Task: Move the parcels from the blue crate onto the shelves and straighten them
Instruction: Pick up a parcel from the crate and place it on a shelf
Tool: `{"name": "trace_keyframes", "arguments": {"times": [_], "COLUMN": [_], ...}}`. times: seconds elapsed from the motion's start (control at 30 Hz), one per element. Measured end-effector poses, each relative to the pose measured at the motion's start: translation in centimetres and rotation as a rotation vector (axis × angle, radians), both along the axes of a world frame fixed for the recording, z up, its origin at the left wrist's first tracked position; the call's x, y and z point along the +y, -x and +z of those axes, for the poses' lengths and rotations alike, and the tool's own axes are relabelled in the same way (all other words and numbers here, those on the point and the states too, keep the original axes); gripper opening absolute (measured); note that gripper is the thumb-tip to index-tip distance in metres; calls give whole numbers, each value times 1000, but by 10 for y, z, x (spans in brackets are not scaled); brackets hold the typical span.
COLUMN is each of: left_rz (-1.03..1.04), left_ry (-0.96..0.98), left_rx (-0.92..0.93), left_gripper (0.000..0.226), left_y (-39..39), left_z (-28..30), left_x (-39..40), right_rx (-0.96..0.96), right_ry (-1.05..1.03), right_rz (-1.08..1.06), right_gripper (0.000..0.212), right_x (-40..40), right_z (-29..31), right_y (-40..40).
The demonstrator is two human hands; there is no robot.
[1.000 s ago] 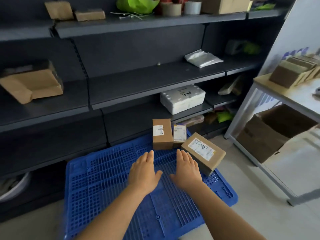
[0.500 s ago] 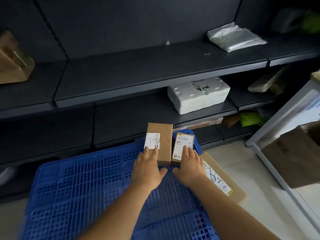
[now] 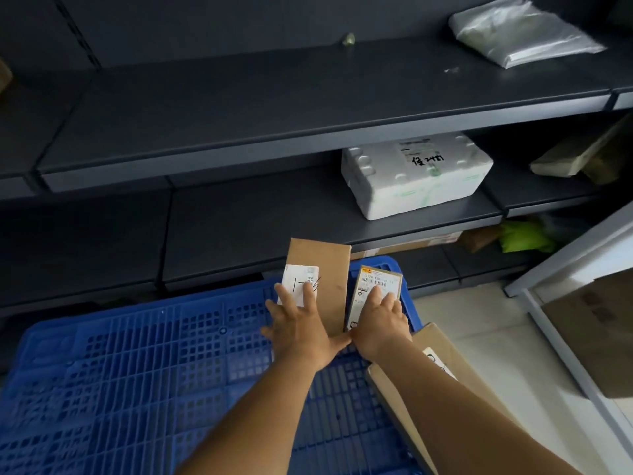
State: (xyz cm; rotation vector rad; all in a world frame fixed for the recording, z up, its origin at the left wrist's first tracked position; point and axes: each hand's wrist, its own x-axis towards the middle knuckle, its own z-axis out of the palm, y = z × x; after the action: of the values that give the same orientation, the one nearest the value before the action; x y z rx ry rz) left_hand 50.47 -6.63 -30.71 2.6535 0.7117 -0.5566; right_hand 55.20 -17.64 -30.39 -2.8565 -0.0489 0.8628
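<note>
A blue slatted crate fills the lower left. At its far right corner stand two parcels side by side: a brown box with a white label and a smaller box with a barcode label. My left hand lies flat on the brown box's front, fingers spread over its label. My right hand presses flat on the smaller box. A larger flat brown parcel lies at the crate's right edge, partly under my right forearm. Dark shelves rise behind.
A white foam box sits on the lower shelf and a plastic-wrapped packet on the shelf above. Brown packets and a green bag lie at the right. A white table frame with a cardboard box stands at right.
Both hands reached forward from the crate's middle onto the two upright parcels. The view moved closer and lower toward the shelves.
</note>
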Motion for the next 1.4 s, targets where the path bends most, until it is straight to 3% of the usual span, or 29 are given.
{"name": "trace_keyframes", "arguments": {"times": [0.23, 0.53, 0.7, 0.93, 1.17, 1.4], "left_rz": [164, 395, 495, 559, 643, 760], "left_ry": [12, -38, 1, 89, 88, 50], "left_rx": [-94, -85, -116, -175, -230, -355], "left_gripper": [117, 114, 110, 108, 106, 107], "left_y": [11, 94, 135, 152, 179, 249], "left_z": [-12, -10, -14, -20, 2, 68], "left_x": [30, 95, 113, 119, 129, 153], "right_rx": [89, -9, -9, -61, -54, -124], "right_ry": [-32, -318, -408, -379, -415, -528], "right_rz": [-86, 153, -46, -21, 85, 197], "right_gripper": [107, 87, 111, 94, 79, 78], "right_x": [15, 66, 86, 102, 120, 157], "right_z": [-16, -38, -44, -49, -18, 55], "right_y": [2, 45, 79, 99, 120, 180]}}
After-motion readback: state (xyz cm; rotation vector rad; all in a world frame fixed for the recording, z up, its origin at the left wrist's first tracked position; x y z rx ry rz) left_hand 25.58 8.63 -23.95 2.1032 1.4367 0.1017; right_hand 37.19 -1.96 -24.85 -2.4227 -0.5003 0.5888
